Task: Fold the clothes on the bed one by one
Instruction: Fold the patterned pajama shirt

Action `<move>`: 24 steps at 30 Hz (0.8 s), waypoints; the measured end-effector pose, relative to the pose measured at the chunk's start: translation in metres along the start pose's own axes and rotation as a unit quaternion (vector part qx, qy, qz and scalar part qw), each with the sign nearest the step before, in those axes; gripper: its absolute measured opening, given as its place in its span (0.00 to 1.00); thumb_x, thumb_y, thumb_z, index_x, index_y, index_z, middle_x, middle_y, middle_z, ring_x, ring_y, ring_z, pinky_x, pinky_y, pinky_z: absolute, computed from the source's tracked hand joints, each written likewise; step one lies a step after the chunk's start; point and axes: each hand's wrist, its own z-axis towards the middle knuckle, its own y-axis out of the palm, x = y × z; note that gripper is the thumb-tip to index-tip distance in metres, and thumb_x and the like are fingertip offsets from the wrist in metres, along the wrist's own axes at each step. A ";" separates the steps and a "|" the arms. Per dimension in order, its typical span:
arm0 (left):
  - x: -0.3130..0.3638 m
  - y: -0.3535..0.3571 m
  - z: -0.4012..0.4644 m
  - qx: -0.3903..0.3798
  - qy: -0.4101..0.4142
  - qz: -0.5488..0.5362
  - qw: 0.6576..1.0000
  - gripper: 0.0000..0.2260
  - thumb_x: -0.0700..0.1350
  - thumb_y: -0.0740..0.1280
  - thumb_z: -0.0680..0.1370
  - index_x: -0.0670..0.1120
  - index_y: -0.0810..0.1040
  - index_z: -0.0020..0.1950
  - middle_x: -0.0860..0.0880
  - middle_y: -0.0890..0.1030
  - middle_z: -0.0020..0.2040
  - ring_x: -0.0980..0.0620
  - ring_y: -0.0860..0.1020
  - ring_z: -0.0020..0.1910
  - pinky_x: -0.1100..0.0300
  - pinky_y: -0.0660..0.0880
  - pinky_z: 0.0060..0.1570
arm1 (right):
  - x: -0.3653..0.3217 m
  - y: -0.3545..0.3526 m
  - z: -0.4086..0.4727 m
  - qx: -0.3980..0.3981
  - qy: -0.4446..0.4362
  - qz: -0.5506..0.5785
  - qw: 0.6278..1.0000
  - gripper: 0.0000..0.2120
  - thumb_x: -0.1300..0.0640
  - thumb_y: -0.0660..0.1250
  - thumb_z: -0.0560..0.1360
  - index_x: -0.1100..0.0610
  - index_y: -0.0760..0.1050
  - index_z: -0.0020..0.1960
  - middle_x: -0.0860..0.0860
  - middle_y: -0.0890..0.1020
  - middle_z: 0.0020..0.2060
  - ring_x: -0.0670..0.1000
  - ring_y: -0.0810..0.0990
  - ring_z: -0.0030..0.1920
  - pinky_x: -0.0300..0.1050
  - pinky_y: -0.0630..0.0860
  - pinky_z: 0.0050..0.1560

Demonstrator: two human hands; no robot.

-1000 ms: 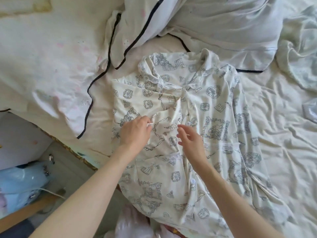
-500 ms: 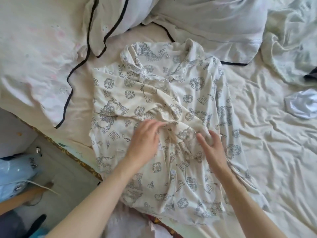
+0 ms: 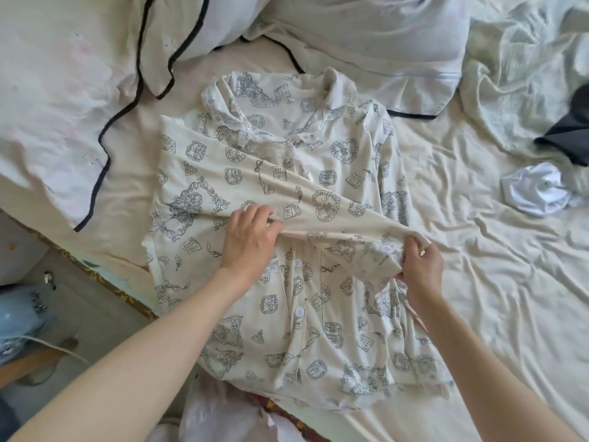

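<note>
A cream pyjama shirt (image 3: 338,161) with a dark line print and white buttons lies front up on the bed, collar pointing away from me. Its left sleeve is folded diagonally across the chest. My left hand (image 3: 248,237) pinches the lower edge of that sleeve near the shirt's middle. My right hand (image 3: 420,263) grips the sleeve's cuff end at the shirt's right side, fingers curled round the cloth. The sleeve is stretched taut between both hands.
Pillows with dark piping (image 3: 79,100) lie at the back left and back (image 3: 366,43). A crumpled pale cloth (image 3: 522,78), a dark garment (image 3: 570,132) and a small white item (image 3: 535,189) lie at the right. The bed edge (image 3: 105,272) drops to the floor at the left.
Both hands have taken hold of the folded sleeve and drawn it out; my right hand moved rightward with the cuff. The camera view has shifted so the shirt sits more central.
</note>
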 end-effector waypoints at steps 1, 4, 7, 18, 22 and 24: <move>0.005 0.002 -0.006 0.005 -0.003 -0.017 1.000 0.11 0.33 0.76 0.65 0.42 0.83 0.45 0.42 0.80 0.50 0.42 0.78 0.50 0.49 0.76 0.49 | 0.004 -0.001 0.001 0.021 -0.006 -0.008 1.000 0.09 0.57 0.58 0.80 0.60 0.74 0.53 0.50 0.71 0.32 0.50 0.72 0.31 0.52 0.77 0.33; 0.010 0.011 -0.034 -0.028 0.021 -0.057 0.998 0.13 0.34 0.74 0.67 0.43 0.83 0.50 0.41 0.80 0.56 0.42 0.79 0.54 0.47 0.77 0.54 | 0.009 -0.003 0.000 0.031 -0.009 -0.074 0.997 0.11 0.54 0.60 0.79 0.60 0.75 0.55 0.54 0.79 0.41 0.59 0.78 0.44 0.64 0.76 0.50; 0.008 0.013 -0.059 -0.038 0.046 -0.118 0.991 0.18 0.32 0.73 0.67 0.43 0.81 0.55 0.43 0.81 0.55 0.45 0.80 0.53 0.48 0.76 0.57 | 0.002 0.000 -0.003 0.032 -0.013 -0.165 0.986 0.18 0.54 0.61 0.79 0.61 0.68 0.66 0.59 0.76 0.57 0.60 0.75 0.59 0.58 0.70 0.62; -0.102 -0.032 -0.068 0.125 -0.371 -0.255 0.884 0.14 0.36 0.63 0.78 0.42 0.72 0.63 0.44 0.72 0.58 0.46 0.71 0.59 0.59 0.67 0.55 | -0.111 0.152 -0.046 -0.180 -0.364 -0.300 0.863 0.18 0.53 0.60 0.80 0.60 0.70 0.67 0.57 0.75 0.62 0.56 0.73 0.62 0.51 0.69 0.63; -0.122 -0.024 -0.063 0.108 -0.300 -0.212 0.924 0.15 0.42 0.69 0.75 0.42 0.73 0.61 0.45 0.74 0.55 0.49 0.73 0.52 0.58 0.72 0.48 | -0.157 0.223 -0.061 -0.254 -0.419 -0.314 0.813 0.20 0.50 0.59 0.80 0.60 0.69 0.67 0.57 0.75 0.61 0.55 0.74 0.61 0.50 0.71 0.62; -0.130 -0.019 -0.061 0.130 -0.264 -0.179 0.939 0.10 0.42 0.69 0.75 0.43 0.75 0.55 0.45 0.76 0.51 0.48 0.76 0.45 0.59 0.72 0.39 | -0.174 0.255 -0.064 -0.278 -0.436 -0.325 0.792 0.22 0.47 0.58 0.80 0.60 0.68 0.68 0.56 0.75 0.61 0.54 0.74 0.61 0.51 0.71 0.62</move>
